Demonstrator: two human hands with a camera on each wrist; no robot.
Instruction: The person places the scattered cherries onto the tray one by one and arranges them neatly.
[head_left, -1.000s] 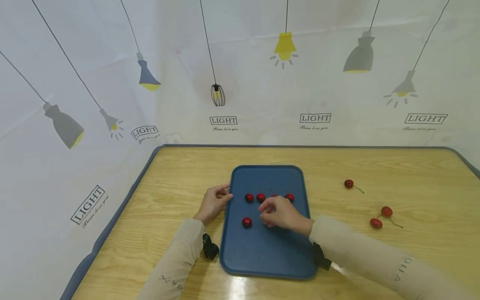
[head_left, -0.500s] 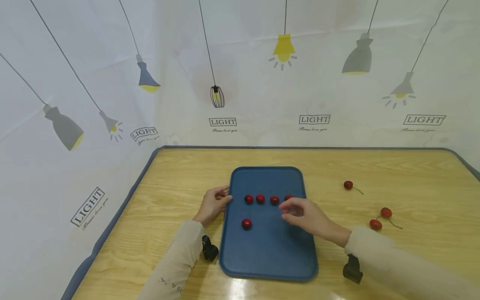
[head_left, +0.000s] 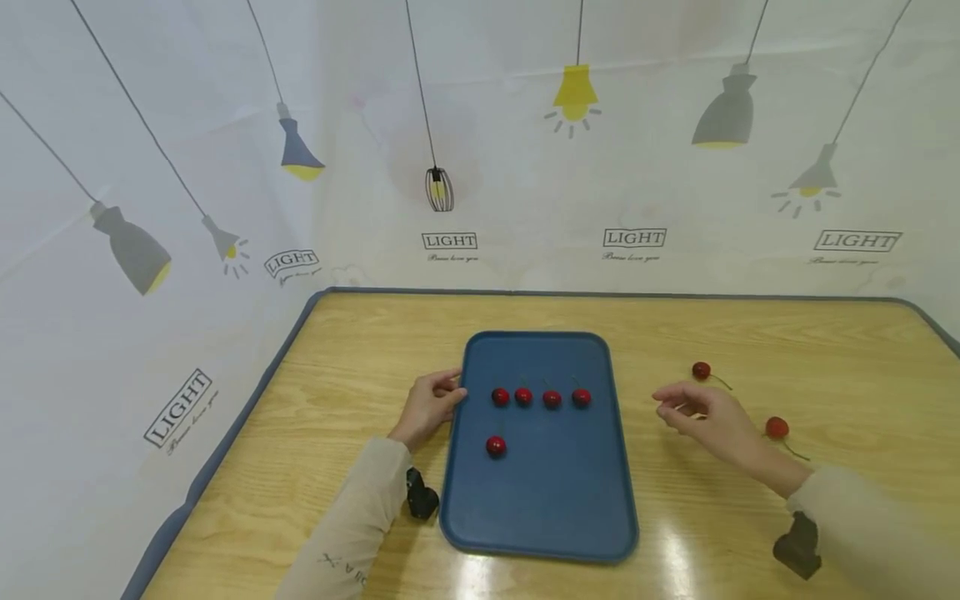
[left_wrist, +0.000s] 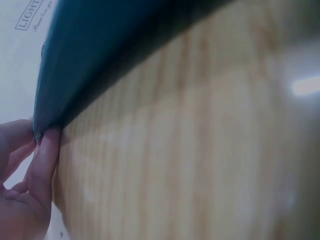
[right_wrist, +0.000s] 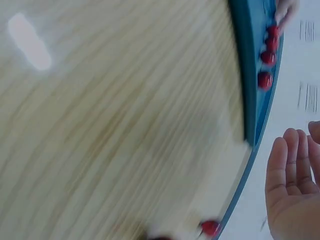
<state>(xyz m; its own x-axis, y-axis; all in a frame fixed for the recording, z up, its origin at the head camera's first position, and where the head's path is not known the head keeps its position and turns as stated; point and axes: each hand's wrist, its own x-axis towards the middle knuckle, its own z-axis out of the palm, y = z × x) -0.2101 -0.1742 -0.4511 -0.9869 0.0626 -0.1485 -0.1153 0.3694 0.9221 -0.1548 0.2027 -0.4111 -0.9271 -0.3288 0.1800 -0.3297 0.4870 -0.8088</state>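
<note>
My left hand (head_left: 426,412) pinches the left rim of a blue tray (head_left: 540,508); in the left wrist view its fingers (left_wrist: 44,165) meet the tray's edge. Several red cherries with stems form a row across the tray, the rightmost cherry (head_left: 581,397) near its right side. A single cherry (head_left: 496,447) lies in front of the row's left end. Off the tray to the right, my right hand (head_left: 716,427) hovers over the table with relaxed fingers and nothing in them. Beside it lie a dark cherry (head_left: 701,370) and a brighter cherry (head_left: 777,427); the latter's partner is hidden behind the hand.
The wooden table (head_left: 360,350) has a dark blue edge, with a white wall covering (head_left: 517,183) printed with lamps behind and to the left. Black wrist cameras sit at both cuffs, the left camera (head_left: 422,495) close by the tray's side.
My right hand has moved right, from over the tray to above the table near the loose cherries, uncovering the row. My left hand and the tray have stayed in place.
</note>
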